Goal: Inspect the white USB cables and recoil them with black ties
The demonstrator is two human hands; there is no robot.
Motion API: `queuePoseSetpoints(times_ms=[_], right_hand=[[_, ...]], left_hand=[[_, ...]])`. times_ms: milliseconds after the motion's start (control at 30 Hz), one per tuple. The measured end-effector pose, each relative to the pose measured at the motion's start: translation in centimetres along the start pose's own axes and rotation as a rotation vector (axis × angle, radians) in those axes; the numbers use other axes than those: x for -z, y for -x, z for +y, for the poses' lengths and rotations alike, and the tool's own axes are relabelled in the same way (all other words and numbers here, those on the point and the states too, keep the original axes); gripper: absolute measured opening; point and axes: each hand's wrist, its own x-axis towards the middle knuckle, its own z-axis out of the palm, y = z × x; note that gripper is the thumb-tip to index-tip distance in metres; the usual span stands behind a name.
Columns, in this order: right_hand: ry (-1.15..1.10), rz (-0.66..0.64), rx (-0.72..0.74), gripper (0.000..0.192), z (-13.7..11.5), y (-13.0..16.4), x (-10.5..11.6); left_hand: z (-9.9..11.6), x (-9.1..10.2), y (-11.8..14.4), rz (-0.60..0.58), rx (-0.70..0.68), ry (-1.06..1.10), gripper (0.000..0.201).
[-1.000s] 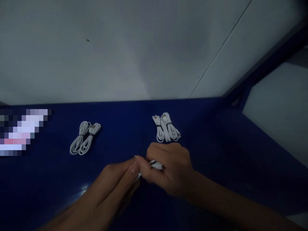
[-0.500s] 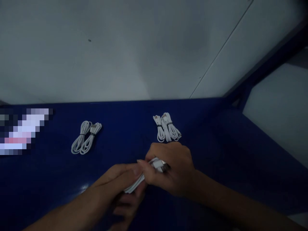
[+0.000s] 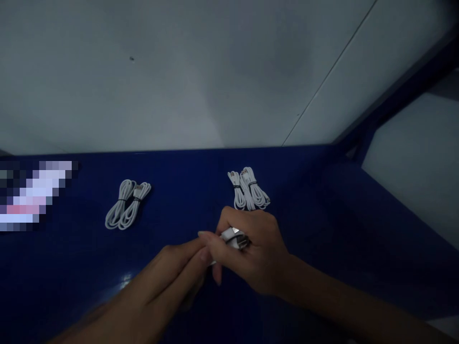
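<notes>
Between my two hands is a white USB cable (image 3: 229,234), mostly hidden by fingers, its metal plug ends showing at the right. My right hand (image 3: 253,248) is closed round it near the plugs, with a dark tie visible there. Meeting it from the left, my left hand (image 3: 179,267) is closed on the cable's other end, fingertips touching my right thumb. Just beyond my right hand lie bundled white cables (image 3: 249,188) with black ties. Another pair of tied white cables (image 3: 128,205) rests farther left.
The blue table (image 3: 186,191) runs under everything, backed by a pale wall panel (image 3: 161,95). A blurred-out bright object (image 3: 43,191) lies at the left edge. At the right a blue frame post (image 3: 394,105) rises beside another pale panel (image 3: 419,157).
My hands have drawn closer together over the cable, covering the coil that showed below my left thumb. A dark tie now shows near the plugs. The cables on the table stay put.
</notes>
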Motion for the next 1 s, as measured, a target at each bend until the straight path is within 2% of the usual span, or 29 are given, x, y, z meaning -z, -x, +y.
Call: queuePoseSetpoints(times_ms=[67, 133, 167, 300, 433, 567, 700, 833, 1000], right_hand=[[-0.153, -0.065, -0.119, 0.024, -0.5, -0.1, 0.3], [-0.254, -0.114, -0.206, 0.01, -0.8, -0.1, 0.6], [-0.268, -0.118, -0.228, 0.009, -0.8, -0.2, 0.7], [-0.259, -0.097, -0.252, 0.018, -0.4, 0.0, 0.9], [-0.176, -0.081, -0.175, 0.021, -0.1, 0.3, 1.0], [-0.065, -0.073, -0.113, 0.028, -0.4, 0.3, 1.1], [-0.152, -0.021, -0.209, 0.027, -0.5, 0.1, 1.1], [-0.319, 0.03, -0.288, 0.014, -0.3, -0.3, 0.8], [-0.441, 0.046, -0.351, 0.013, -0.2, -0.7, 0.6]], left_hand=[[0.9, -0.1, -0.6, -0.124, 0.027, 0.128, 0.045], [1.6, -0.1, -1.1, -0.17, 0.009, 0.225, 0.045], [1.8, -0.1, -1.3, -0.175, 0.0, 0.252, 0.044], [2.0, 0.1, -1.5, -0.148, 0.003, 0.241, 0.046], [1.7, -0.2, -1.2, -0.086, -0.026, 0.239, 0.046], [1.2, -0.2, -1.0, -0.037, -0.097, 0.207, 0.036], [0.9, -0.2, -1.4, 0.026, -0.207, 0.123, 0.03], [1.4, -0.5, -1.6, 0.055, -0.313, 0.047, 0.034], [1.6, -0.5, -1.7, 0.088, -0.332, -0.019, 0.038]])
